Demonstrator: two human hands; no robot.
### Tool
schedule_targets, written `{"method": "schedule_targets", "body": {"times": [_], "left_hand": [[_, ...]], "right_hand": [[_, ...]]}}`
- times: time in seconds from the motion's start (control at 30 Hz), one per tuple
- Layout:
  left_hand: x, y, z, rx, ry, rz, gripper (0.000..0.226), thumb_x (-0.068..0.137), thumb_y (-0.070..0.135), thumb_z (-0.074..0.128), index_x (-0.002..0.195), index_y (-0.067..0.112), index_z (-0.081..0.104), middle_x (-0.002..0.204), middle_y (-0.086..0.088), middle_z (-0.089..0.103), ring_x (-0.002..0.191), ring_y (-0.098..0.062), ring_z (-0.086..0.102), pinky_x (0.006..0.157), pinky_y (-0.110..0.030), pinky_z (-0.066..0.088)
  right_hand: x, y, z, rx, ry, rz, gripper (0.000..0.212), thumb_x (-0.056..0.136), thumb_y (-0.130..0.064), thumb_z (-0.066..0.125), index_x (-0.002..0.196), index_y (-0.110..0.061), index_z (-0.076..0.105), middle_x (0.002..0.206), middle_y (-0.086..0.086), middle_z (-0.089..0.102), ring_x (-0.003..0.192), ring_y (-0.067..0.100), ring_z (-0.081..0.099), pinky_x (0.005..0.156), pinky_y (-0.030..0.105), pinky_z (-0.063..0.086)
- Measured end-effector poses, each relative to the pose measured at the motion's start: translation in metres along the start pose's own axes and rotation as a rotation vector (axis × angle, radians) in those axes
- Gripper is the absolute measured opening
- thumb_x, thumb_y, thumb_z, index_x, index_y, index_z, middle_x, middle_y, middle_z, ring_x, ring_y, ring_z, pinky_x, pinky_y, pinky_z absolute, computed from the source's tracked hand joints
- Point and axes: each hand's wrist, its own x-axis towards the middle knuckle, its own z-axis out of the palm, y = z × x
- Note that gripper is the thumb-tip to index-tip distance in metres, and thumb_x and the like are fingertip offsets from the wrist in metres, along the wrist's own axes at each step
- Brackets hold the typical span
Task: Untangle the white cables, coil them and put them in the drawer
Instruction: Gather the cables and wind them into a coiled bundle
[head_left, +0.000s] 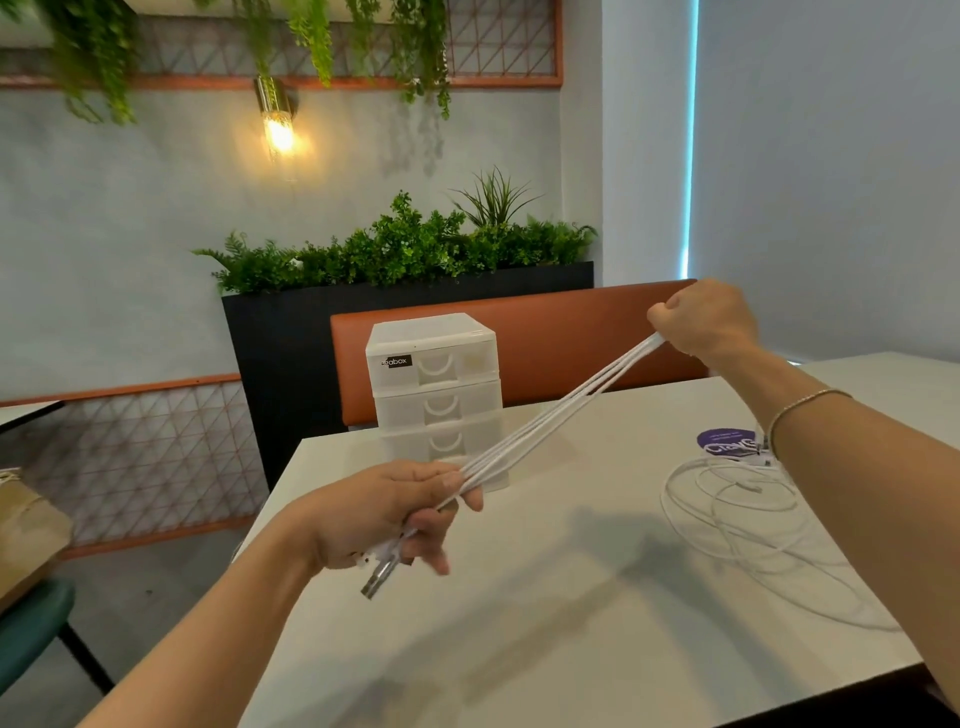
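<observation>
Cafe-type room, grey walls, plants, orange seat back behind a white bench (571, 597). At its far edge stands one white drawer unit (436, 395), three drawers stacked, all closed as far as I can tell.

My left hand (384, 514) has its fingers (467, 493) curled round one end of a folded white cable bundle (540, 431), and a metal plug (376, 582) sticks out below the palm. My right hand (706, 319) is fisted on the other end, raised over the far right of the bench. The bundle is pulled taut between the hands, roughly four strands side by side; exact count is hard to read.

One more white cable (737, 514) lies in loose loops on the bench at right, under my right forearm, touching a purple sticker (724, 441). So two cables that I can count.

Handling, my guess: light, limp, smooth, likely to spring open if let go. Best held at the fold ends, pinching all strands together, not by the plug, since pulling there may strain the joint. The loose one looks thinner and could snag on itself when lifted.
</observation>
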Motion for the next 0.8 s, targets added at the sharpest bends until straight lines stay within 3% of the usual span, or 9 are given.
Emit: {"method": "schedule_targets", "body": {"times": [0.13,0.2,0.37,0.47,0.57,0.63,0.73,0.8], "left_hand": [[0.013,-0.026,-0.022,0.410,0.207,-0.136,0.026,0.100,0.028,0.040,0.086,0.018,0.059,0.057,0.007,0.045,0.052,-0.007,0.041,0.060,-0.024,0.049],[0.019,-0.038,-0.030,0.473,0.249,-0.159,0.025,0.099,0.029,0.042,0.085,0.019,0.060,0.060,0.005,0.047,0.053,-0.007,0.042,0.055,-0.021,0.047],[0.025,-0.050,-0.035,0.167,0.288,-0.153,0.024,0.096,0.028,0.049,0.093,0.012,0.067,0.061,0.005,0.047,0.051,-0.008,0.036,0.046,-0.018,0.033],[0.032,-0.058,-0.035,0.058,0.357,-0.132,0.027,0.097,0.026,0.047,0.080,0.014,0.064,0.062,0.002,0.043,0.050,-0.008,0.028,0.042,-0.016,0.023],[0.035,-0.067,-0.036,0.001,0.379,-0.158,0.028,0.098,0.027,0.044,0.089,0.011,0.064,0.058,0.004,0.041,0.048,-0.007,0.025,0.042,-0.017,0.020],[0.029,-0.075,-0.047,-0.012,0.384,-0.179,0.030,0.099,0.026,0.043,0.098,0.008,0.066,0.056,0.004,0.038,0.048,-0.008,0.024,0.041,-0.017,0.018],[0.021,-0.085,-0.064,0.033,0.414,-0.209,0.030,0.099,0.026,0.043,0.097,0.007,0.067,0.057,0.003,0.036,0.048,-0.008,0.024,0.041,-0.018,0.018],[0.026,-0.088,-0.067,0.093,0.433,-0.224,0.029,0.098,0.027,0.045,0.094,0.010,0.068,0.057,0.003,0.036,0.048,-0.008,0.025,0.042,-0.019,0.019]], "right_hand": [[-0.012,0.008,0.014,-0.089,-0.098,-0.090,0.039,0.087,-0.031,0.045,0.055,-0.013,0.054,0.058,0.007,0.051,0.056,0.024,0.051,0.055,0.026,0.041],[-0.019,0.013,0.025,-0.119,-0.151,-0.085,0.039,0.087,-0.032,0.044,0.055,-0.014,0.053,0.062,0.007,0.053,0.061,0.026,0.053,0.058,0.030,0.043],[-0.031,0.028,0.046,-0.140,-0.192,-0.035,0.039,0.091,-0.030,0.043,0.066,-0.007,0.063,0.059,0.004,0.053,0.054,0.016,0.047,0.059,0.027,0.040],[-0.039,0.038,0.066,-0.143,-0.206,-0.042,0.041,0.092,-0.029,0.041,0.062,-0.009,0.060,0.059,0.004,0.052,0.056,0.019,0.048,0.060,0.027,0.039],[-0.046,0.048,0.078,-0.263,-0.172,-0.208,0.048,0.093,-0.034,0.033,0.057,-0.011,0.056,0.064,0.006,0.054,0.066,0.027,0.053,0.066,0.032,0.046],[-0.040,0.054,0.075,-0.412,-0.175,-0.327,0.050,0.096,-0.038,0.029,0.067,-0.014,0.063,0.075,0.007,0.064,0.077,0.030,0.061,0.073,0.033,0.050],[-0.021,0.071,0.065,-0.544,-0.149,-0.293,0.052,0.098,-0.042,0.025,0.091,-0.019,0.071,0.093,0.007,0.071,0.092,0.029,0.064,0.074,0.029,0.048],[-0.006,0.079,0.060,-0.550,-0.080,-0.222,0.055,0.097,-0.045,0.027,0.088,-0.018,0.074,0.084,0.009,0.070,0.082,0.029,0.065,0.064,0.027,0.042]]}}
